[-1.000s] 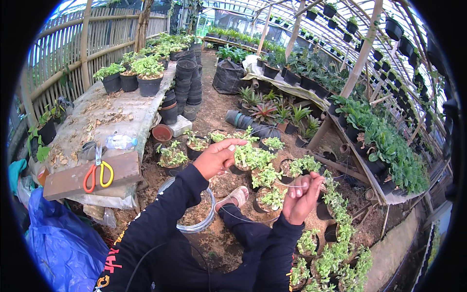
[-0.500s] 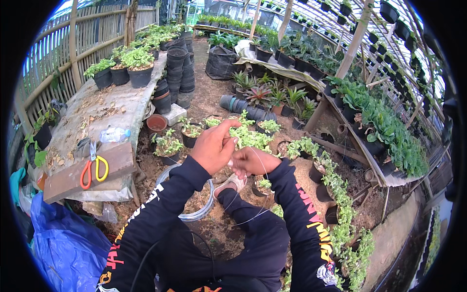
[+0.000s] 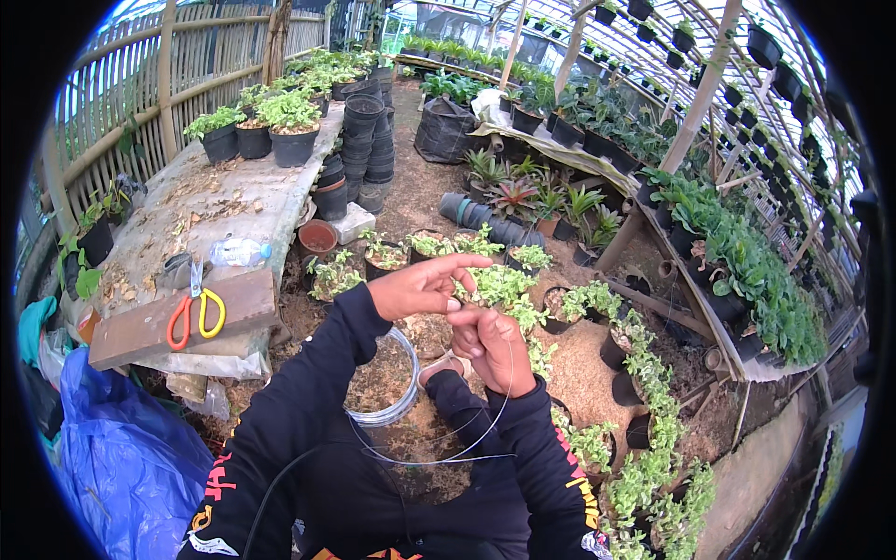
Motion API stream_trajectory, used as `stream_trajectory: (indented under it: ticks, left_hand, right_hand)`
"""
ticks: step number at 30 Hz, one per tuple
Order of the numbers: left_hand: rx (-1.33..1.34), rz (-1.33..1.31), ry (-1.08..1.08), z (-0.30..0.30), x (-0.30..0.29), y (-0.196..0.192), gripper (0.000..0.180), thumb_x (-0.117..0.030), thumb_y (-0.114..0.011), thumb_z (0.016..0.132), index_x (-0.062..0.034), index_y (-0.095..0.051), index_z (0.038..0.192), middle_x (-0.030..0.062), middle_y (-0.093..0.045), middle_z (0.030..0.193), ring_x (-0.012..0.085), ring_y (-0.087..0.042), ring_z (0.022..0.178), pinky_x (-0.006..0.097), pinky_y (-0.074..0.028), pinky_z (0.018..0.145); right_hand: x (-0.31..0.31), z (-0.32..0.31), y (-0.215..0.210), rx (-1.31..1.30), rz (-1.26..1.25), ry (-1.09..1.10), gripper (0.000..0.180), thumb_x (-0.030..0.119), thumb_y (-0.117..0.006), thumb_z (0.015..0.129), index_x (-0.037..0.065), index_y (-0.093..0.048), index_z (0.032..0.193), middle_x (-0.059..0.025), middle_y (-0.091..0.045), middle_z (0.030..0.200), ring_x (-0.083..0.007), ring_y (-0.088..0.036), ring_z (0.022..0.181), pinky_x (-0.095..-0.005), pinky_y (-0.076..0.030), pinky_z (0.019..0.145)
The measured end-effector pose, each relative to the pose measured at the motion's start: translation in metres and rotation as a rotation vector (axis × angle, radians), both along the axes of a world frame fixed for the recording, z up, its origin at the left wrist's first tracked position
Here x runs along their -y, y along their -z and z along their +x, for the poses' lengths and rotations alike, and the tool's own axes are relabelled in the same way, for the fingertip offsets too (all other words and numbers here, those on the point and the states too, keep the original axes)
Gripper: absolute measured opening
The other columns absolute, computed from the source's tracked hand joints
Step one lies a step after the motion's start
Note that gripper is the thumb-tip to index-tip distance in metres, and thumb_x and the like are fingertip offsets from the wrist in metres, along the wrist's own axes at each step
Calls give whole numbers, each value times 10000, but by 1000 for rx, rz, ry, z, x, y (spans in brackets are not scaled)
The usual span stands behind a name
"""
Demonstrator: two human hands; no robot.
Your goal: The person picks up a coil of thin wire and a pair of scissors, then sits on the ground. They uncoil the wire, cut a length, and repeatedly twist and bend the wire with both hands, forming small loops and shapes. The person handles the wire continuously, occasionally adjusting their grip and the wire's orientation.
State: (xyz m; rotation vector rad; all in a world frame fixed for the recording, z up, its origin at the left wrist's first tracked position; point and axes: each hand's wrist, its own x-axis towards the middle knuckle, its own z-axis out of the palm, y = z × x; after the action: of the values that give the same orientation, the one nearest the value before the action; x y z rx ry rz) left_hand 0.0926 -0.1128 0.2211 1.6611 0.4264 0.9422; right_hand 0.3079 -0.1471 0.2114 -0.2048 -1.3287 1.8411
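My right hand (image 3: 487, 343) is closed in a pinch on a thin pale wire (image 3: 510, 383), which loops down across my lap. Just to its left is my left hand (image 3: 422, 286), index finger stretched to the right and thumb close to the right hand's fingers. No wire shows clearly between the left fingers. Below the left forearm lies a coil of silvery wire (image 3: 413, 378) on the ground. Leafy potted plants (image 3: 499, 285) stand right behind both hands.
On the left table (image 3: 177, 224) are scissors with red and yellow handles (image 3: 213, 314), lying on a wooden plank (image 3: 121, 336), and a plastic bottle (image 3: 240, 251). Stacked black pots (image 3: 362, 140) stand beside it. Blue plastic sheeting (image 3: 131, 457) lies lower left. A plant bench (image 3: 714, 322) runs along the right.
My hands have shifted slightly right and lower, and the left index finger has straightened. The wire now hangs in a wider loop over my lap. The view has turned a little left.
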Motion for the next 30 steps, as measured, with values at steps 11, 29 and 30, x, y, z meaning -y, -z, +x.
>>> stream_trajectory:
  ticks: [11,29,30]
  left_hand:
    - [-230,307,-458,37,25,-5,299,-276,-541,1079,-44,-721,1021,76,-589,1358,210,-510,1215,390,-388,1091]
    - [1063,409,-1068,-147,44,-84,349,-372,-452,1123,-39,-554,1105,-27,-366,703,105,-367,621,307,-369,594]
    - [1115,529,-1065,-179,59,-97,367,-372,-406,1131,-34,-548,1110,7,-388,733,138,-383,663,336,-385,639]
  right_hand:
    - [-18,-13,24,175,16,234,455,402,-552,1084,36,-482,1346,-8,-553,1088,-115,-509,898,-284,-444,780]
    - [-66,114,97,895,995,1309,333,210,-519,1071,29,-561,794,-146,-514,730,-354,-507,705,-462,-371,688]
    - [-63,127,116,949,943,1288,373,230,-516,1072,34,-564,759,-136,-519,716,-343,-515,709,-457,-372,709]
